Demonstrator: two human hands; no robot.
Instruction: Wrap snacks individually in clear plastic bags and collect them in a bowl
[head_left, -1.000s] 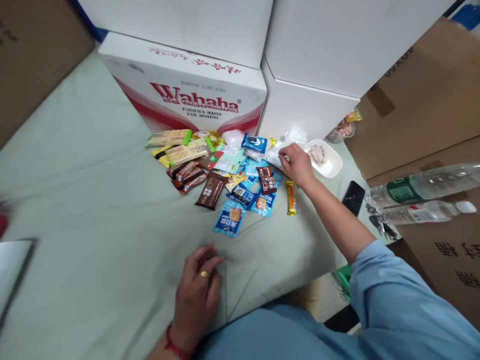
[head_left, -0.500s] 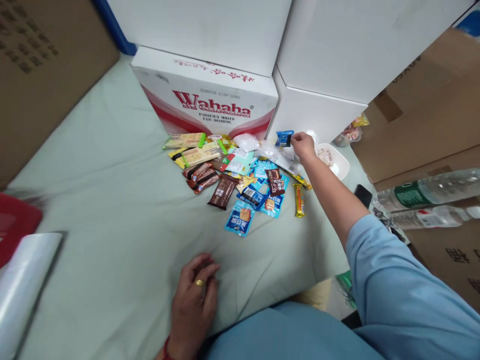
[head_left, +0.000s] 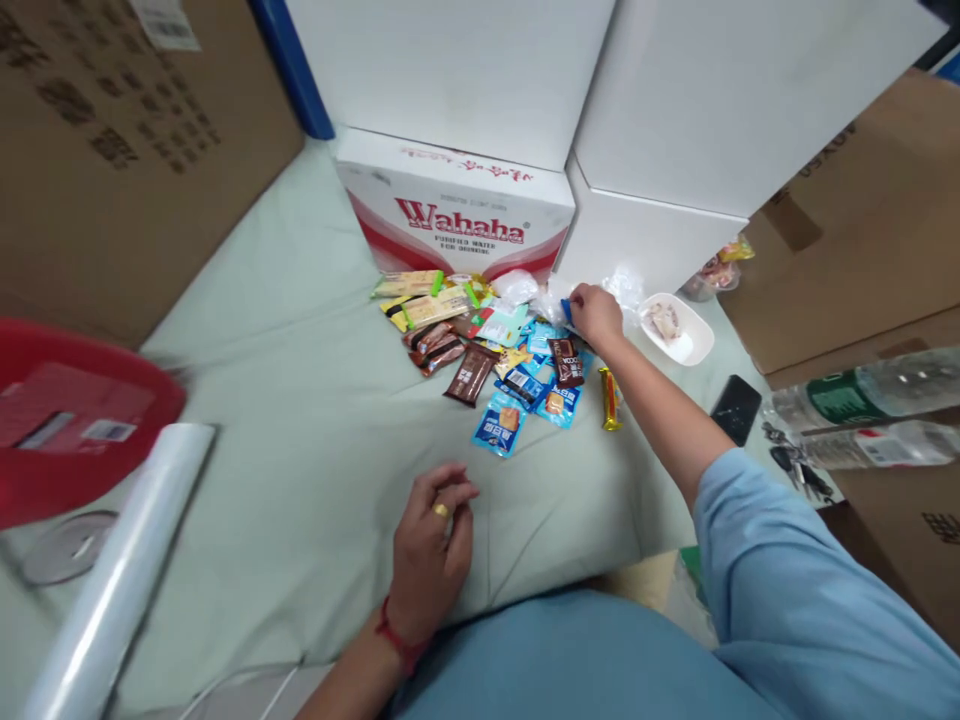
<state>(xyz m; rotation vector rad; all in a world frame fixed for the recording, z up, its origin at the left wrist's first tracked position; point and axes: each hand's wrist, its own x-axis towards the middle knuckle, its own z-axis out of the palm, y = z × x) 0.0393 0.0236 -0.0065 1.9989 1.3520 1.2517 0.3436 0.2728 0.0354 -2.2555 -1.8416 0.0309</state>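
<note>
My right hand [head_left: 596, 312] reaches to the back of the snack pile and pinches a small blue snack packet [head_left: 567, 311], mostly hidden by my fingers. Clear plastic bags [head_left: 549, 302] lie beside that hand. In the pile are blue tofu-snack packets [head_left: 499, 424], a brown cocoa packet [head_left: 566, 362], a dark brown bar [head_left: 472, 374] and pale green-ended bars [head_left: 439, 308]. A yellow wrapped stick [head_left: 610, 399] lies apart at the right. Below the pile, my left hand [head_left: 433, 535] rests on the green sheet, fingers loosely bent and holding nothing.
A Wahaha carton [head_left: 457, 225] and white boxes [head_left: 675, 100] stand behind. On the right are a white bowl [head_left: 699, 340], a phone [head_left: 736, 410], keys [head_left: 799, 470] and plastic bottles [head_left: 877, 390]. On the left lie a red item [head_left: 82, 430] and a plastic-film roll [head_left: 124, 580].
My right hand has lowered the blue packet from in front of the white box onto the back of the pile. The view has shifted left; my left hand still rests on the sheet.
</note>
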